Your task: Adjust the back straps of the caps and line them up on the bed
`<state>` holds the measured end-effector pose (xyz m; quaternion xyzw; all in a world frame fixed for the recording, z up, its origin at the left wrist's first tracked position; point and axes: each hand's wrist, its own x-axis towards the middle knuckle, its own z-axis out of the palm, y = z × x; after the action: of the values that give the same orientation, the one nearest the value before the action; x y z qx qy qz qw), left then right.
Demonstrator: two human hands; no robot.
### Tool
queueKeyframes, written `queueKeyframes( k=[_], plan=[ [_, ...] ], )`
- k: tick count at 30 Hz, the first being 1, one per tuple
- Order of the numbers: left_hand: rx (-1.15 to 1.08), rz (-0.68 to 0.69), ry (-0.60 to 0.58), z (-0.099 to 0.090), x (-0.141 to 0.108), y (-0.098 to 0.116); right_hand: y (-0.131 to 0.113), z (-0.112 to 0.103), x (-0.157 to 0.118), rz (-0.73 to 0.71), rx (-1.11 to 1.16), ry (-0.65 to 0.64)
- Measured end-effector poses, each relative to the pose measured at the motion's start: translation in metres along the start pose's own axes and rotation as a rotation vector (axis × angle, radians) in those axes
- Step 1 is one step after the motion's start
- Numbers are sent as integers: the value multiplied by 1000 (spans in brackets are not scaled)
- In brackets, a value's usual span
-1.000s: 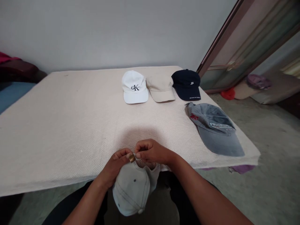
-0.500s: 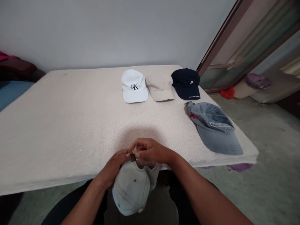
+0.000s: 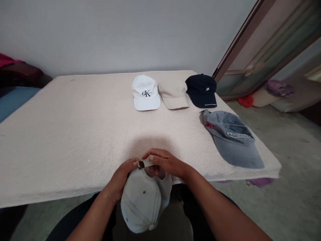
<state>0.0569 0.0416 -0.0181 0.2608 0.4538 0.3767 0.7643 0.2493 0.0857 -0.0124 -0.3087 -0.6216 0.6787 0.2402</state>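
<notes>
At the table's front edge I hold a light grey cap [image 3: 140,201], its crown toward me and its back strap [image 3: 148,163] uppermost. My left hand [image 3: 123,176] grips the cap's rear edge beside the strap's brown metal buckle [image 3: 141,164]. The strap itself is pinched between thumb and fingers of my right hand [image 3: 165,162], just right of the buckle. Part of the right fingers is hidden inside the strap opening.
Along the back of the cloth-covered table [image 3: 82,134] lie a white cap [image 3: 145,92], a beige cap [image 3: 173,94] and a navy cap [image 3: 201,90]. A faded grey-blue cap [image 3: 232,137] rests near the right edge. Beyond is a sliding door [image 3: 250,43].
My right hand has shifted slightly right along the strap, and more of the strap now shows beside the buckle. My left hand stays on the cap. The view has turned slightly.
</notes>
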Motion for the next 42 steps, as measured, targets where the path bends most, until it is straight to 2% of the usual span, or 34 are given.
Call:
queueKeyframes(
  k=[4, 9, 13, 19, 24, 30, 34, 37, 40, 42],
  plan=[
    [-52, -22, 0, -4, 0, -2, 6, 0, -1, 129, 139, -32],
    [-20, -71, -26, 0, -2, -1, 1, 10, 1, 57, 213, -49],
    [34, -86, -38, 4, -3, 1, -1, 14, 1, 51, 205, -45],
    [-97, -27, -24, -1, -3, 3, 2, 1, -4, 124, 160, -70],
    [-100, -32, -42, -5, -4, 3, 4, -5, -7, 145, 127, -132],
    [59, -96, -104, -2, -3, 2, 4, 5, -3, 92, 166, -110],
    [83, -94, -86, -1, -3, 1, 3, 7, -1, 112, 173, -83],
    [49, -82, -71, -3, -4, 2, 4, 6, 1, 108, 170, -49],
    [-48, -132, -91, -6, -5, 2, 4, 5, 2, 106, 136, -33],
    [-30, -133, -91, -8, -6, 1, 4, 6, 2, 118, 112, -25]
  ],
)
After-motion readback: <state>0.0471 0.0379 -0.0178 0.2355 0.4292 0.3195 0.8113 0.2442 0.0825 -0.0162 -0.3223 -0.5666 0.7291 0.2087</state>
